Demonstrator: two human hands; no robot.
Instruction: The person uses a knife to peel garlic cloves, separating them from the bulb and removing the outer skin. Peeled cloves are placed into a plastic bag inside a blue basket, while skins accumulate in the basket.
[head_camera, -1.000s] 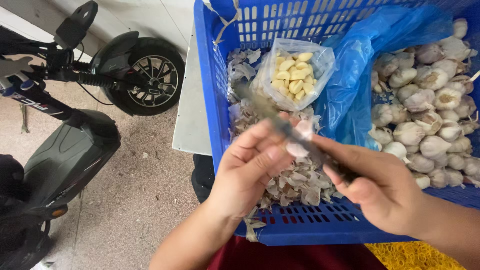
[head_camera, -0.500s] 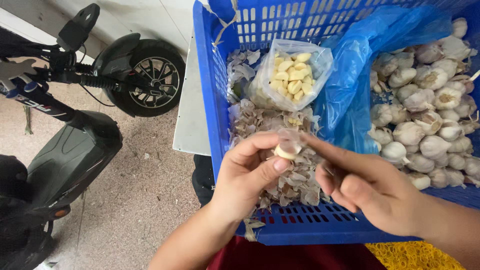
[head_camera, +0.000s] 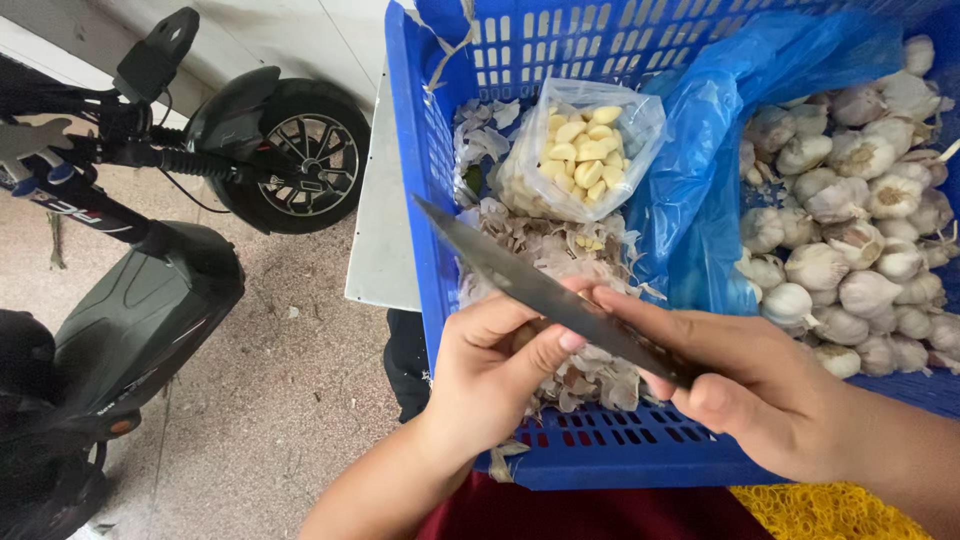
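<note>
My right hand [head_camera: 745,385] grips a dark knife [head_camera: 520,280] whose blade points up and to the left over a blue plastic crate [head_camera: 420,200]. My left hand [head_camera: 495,375] is closed around a garlic clove that is mostly hidden, its thumb pressed against the blade. Below the hands lies a heap of garlic skins [head_camera: 560,250]. A clear bag of peeled cloves [head_camera: 585,150] sits behind the skins. Whole garlic bulbs [head_camera: 860,230] fill a blue plastic bag [head_camera: 700,190] on the right of the crate.
A black scooter [head_camera: 130,290] with its front wheel [head_camera: 300,165] stands on the speckled floor at the left. A pale flat panel [head_camera: 385,230] sits under the crate's left side. Yellow mesh [head_camera: 830,510] shows at the bottom right.
The knife blade has swung back across my left hand, pointing up left. The clove held up between my left fingers half a second ago is now hidden in the hand.
</note>
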